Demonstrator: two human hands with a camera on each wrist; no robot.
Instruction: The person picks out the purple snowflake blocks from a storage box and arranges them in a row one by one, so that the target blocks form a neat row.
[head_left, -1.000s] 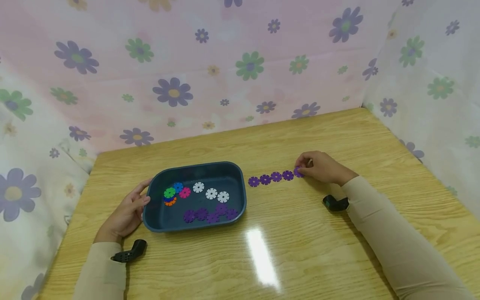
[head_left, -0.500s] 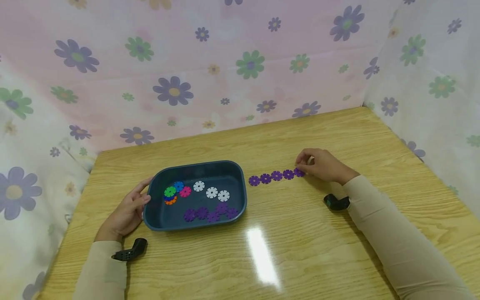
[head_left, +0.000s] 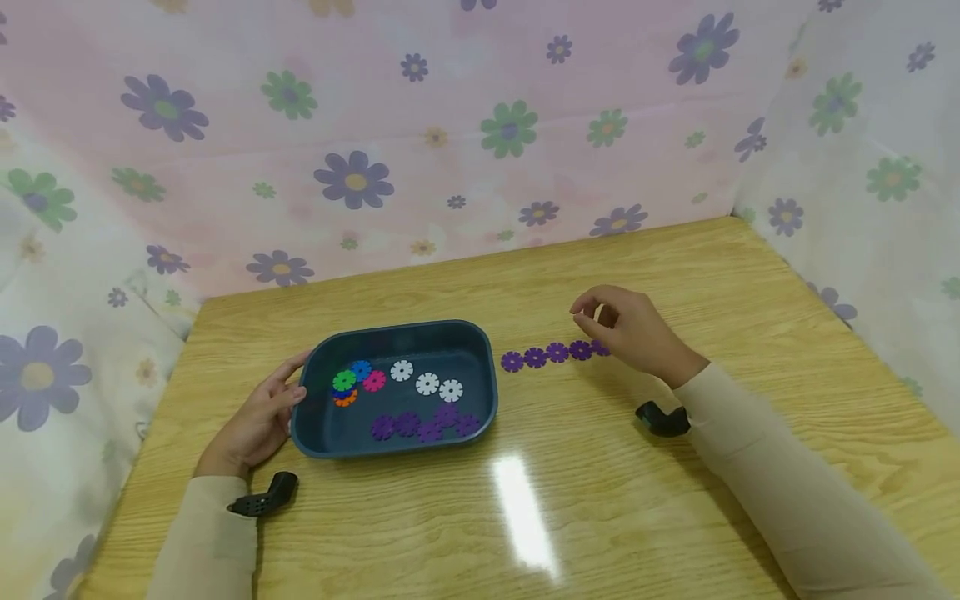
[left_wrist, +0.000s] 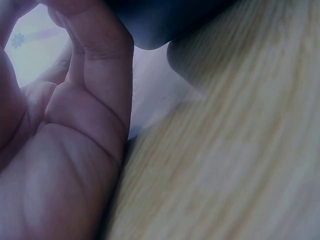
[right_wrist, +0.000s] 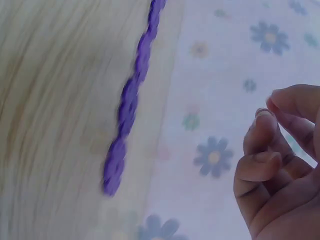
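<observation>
My left hand [head_left: 258, 419] grips the left end of a dark blue plastic tray [head_left: 491, 392], thumb at its rim. In the left wrist view, that hand's fingers bend beside the dark tray wall. Right of the tray lies a row of several purple notched discs [head_left: 557, 352], edge to edge on the table. Above the row's right end hovers my right hand [head_left: 633, 333], fingers loosely bent, holding nothing; it partly hides the last disc. The right wrist view shows the purple row [right_wrist: 128, 107] apart from the fingertips.
Inside the tray lie more purple discs [head_left: 408, 423], white discs [head_left: 427, 383], and green, blue, pink and orange ones. The wooden table [head_left: 600, 492] meets a flowered cloth [head_left: 450, 125] at the back and sides.
My right hand has let go of the last purple disc and lifted up and to the left. The disc stays at the row's end. My left hand keeps its grip on the tray.
</observation>
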